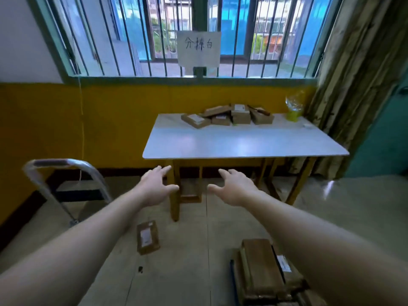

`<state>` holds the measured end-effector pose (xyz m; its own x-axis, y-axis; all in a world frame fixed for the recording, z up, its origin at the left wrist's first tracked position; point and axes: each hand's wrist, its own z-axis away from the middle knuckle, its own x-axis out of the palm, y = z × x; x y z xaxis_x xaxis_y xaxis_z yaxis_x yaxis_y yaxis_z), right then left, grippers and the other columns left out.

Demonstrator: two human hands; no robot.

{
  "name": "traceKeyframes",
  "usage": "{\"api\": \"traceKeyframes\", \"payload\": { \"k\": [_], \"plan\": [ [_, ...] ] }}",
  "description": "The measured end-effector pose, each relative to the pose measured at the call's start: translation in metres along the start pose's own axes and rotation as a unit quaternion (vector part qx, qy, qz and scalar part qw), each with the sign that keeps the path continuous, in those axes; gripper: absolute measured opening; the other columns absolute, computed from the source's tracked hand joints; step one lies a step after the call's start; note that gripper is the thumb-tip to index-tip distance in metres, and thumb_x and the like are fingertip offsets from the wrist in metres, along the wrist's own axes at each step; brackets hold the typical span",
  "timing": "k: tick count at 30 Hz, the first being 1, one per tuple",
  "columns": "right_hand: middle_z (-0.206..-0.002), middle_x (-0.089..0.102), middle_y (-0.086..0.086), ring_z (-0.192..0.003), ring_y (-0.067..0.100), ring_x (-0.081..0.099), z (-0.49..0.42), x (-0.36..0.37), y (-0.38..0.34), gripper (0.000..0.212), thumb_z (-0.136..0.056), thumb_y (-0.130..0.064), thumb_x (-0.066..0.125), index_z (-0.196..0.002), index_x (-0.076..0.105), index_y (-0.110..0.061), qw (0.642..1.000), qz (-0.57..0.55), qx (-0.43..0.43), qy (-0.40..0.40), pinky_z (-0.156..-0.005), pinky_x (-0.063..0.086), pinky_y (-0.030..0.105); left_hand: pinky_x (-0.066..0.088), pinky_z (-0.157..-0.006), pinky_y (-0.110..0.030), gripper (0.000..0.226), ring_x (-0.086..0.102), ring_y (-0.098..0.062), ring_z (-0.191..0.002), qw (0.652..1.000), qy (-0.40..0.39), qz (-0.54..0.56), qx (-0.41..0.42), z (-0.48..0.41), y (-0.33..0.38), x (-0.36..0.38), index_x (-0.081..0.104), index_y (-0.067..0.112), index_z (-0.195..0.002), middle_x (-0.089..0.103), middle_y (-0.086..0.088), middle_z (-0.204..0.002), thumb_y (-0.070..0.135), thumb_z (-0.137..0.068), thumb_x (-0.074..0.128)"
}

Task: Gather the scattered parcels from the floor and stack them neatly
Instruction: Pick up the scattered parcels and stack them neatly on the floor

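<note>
barred window (198, 36) | yellow lower wall (110, 120) | white tabletop (242, 142) | curtain (357, 74) right | pale tiled floor (187, 261)

White table (242, 142), barred window (136, 36), paper sign (198, 48), curtain (357, 74)

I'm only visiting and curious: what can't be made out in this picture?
Head view only:
- The floor stack of parcels: partly behind the right forearm and cut by the bottom edge; count unclear.
- Labels on the lone floor parcel and the table parcels: too small, blurred.
- Floor under the table: partly hidden by the left hand and right hand.
</note>
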<state>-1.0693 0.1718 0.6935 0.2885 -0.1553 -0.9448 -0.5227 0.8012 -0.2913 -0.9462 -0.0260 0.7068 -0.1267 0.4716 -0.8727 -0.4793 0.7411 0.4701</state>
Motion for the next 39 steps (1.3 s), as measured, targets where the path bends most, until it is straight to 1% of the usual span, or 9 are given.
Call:
{"api": "traceKeyframes", "payload": {
  "k": [3,8,16,23,27,30,32,35,39],
  "plan": [
    [-0.156,0.028,0.007,-0.142,0.029,0.025,0.000,-0.021,-0.021,0.079,-0.088,-0.070,0.040,-0.151,0.022,-0.026,0.999,0.012,-0.019,0.029,-0.111,0.027,0.048,0.020,-0.115,-0.039,0.073,0.016,-0.023,-0.144,0.999,0.034,0.015,0.024,0.003,-0.001,-0.033,0.025,0.021,-0.149,0.023,-0.006,-0.156,0.041,-0.089,0.060],
    [-0.147,0.040,0.006,-0.129,0.030,0.042,-0.017,-0.035,-0.038,0.078,-0.085,-0.071,0.041,-0.147,0.030,-0.026,0.998,0.006,-0.035,0.055,-0.101,0.041,0.046,0.018,-0.114,-0.037,0.072,0.016,-0.023,-0.144,0.998,0.059,0.016,0.019,-0.002,-0.007,-0.058,0.027,0.023,-0.149,0.023,-0.005,-0.156,0.040,-0.088,0.062],
    [-0.151,0.035,0.006,-0.133,0.030,0.038,-0.085,-0.034,-0.058,0.079,-0.086,-0.070,0.042,-0.150,0.026,-0.026,0.997,-0.014,-0.051,0.051,-0.103,0.038,0.046,0.021,-0.115,-0.042,0.071,0.015,-0.024,-0.144,0.997,0.077,0.008,-0.028,-0.049,-0.034,-0.078,0.024,0.026,-0.149,0.020,-0.005,-0.157,0.042,-0.089,0.060],
    [-0.148,0.039,0.006,-0.129,0.030,0.043,-0.128,0.000,-0.085,0.077,-0.087,-0.069,0.043,-0.149,0.029,-0.025,0.998,-0.017,-0.053,-0.012,-0.097,0.043,0.043,0.020,-0.115,-0.043,0.073,0.015,-0.027,-0.144,0.995,0.019,0.004,-0.097,-0.073,-0.106,-0.071,0.022,0.026,-0.150,0.015,-0.007,-0.158,0.042,-0.089,0.059],
    [-0.152,0.034,0.006,-0.136,0.031,0.035,-0.155,0.022,-0.110,0.078,-0.087,-0.068,0.043,-0.150,0.025,-0.025,0.999,-0.001,-0.037,-0.037,-0.105,0.038,0.046,0.021,-0.115,-0.041,0.073,0.018,-0.026,-0.144,0.995,-0.009,0.009,-0.103,-0.097,-0.153,-0.068,0.023,0.024,-0.149,0.016,-0.009,-0.157,0.040,-0.088,0.061],
    [-0.152,0.033,0.007,-0.136,0.031,0.033,-0.186,0.045,-0.142,0.077,-0.088,-0.067,0.043,-0.150,0.025,-0.024,0.999,0.003,-0.015,-0.043,-0.107,0.036,0.047,0.021,-0.115,-0.037,0.073,0.018,-0.025,-0.144,0.995,-0.028,0.011,-0.095,-0.128,-0.200,-0.076,0.024,0.023,-0.149,0.017,-0.010,-0.157,0.039,-0.089,0.061],
    [-0.150,0.037,0.007,-0.134,0.031,0.036,-0.204,0.068,-0.168,0.076,-0.089,-0.066,0.043,-0.150,0.028,-0.023,0.999,0.008,-0.001,-0.053,-0.105,0.038,0.046,0.020,-0.114,-0.035,0.073,0.018,-0.025,-0.144,0.995,-0.046,0.013,-0.092,-0.152,-0.237,-0.080,0.024,0.023,-0.149,0.018,-0.010,-0.157,0.039,-0.089,0.061],
    [-0.143,0.044,0.008,-0.127,0.029,0.044,-0.231,0.111,-0.209,0.075,-0.089,-0.067,0.042,-0.147,0.033,-0.022,0.996,0.019,0.022,-0.086,-0.100,0.042,0.045,0.021,-0.115,-0.038,0.074,0.018,-0.024,-0.144,0.992,-0.080,0.032,-0.094,-0.184,-0.296,-0.081,0.024,0.023,-0.149,0.019,-0.010,-0.157,0.040,-0.088,0.061],
    [-0.144,0.043,0.008,-0.127,0.029,0.044,-0.258,0.175,-0.251,0.074,-0.088,-0.067,0.043,-0.146,0.035,-0.021,0.988,0.012,0.048,-0.145,-0.101,0.042,0.044,0.023,-0.114,-0.040,0.075,0.020,-0.024,-0.143,0.984,-0.135,0.034,-0.113,-0.210,-0.367,-0.065,0.023,0.024,-0.149,0.020,-0.007,-0.157,0.043,-0.087,0.060]
  ]
}}
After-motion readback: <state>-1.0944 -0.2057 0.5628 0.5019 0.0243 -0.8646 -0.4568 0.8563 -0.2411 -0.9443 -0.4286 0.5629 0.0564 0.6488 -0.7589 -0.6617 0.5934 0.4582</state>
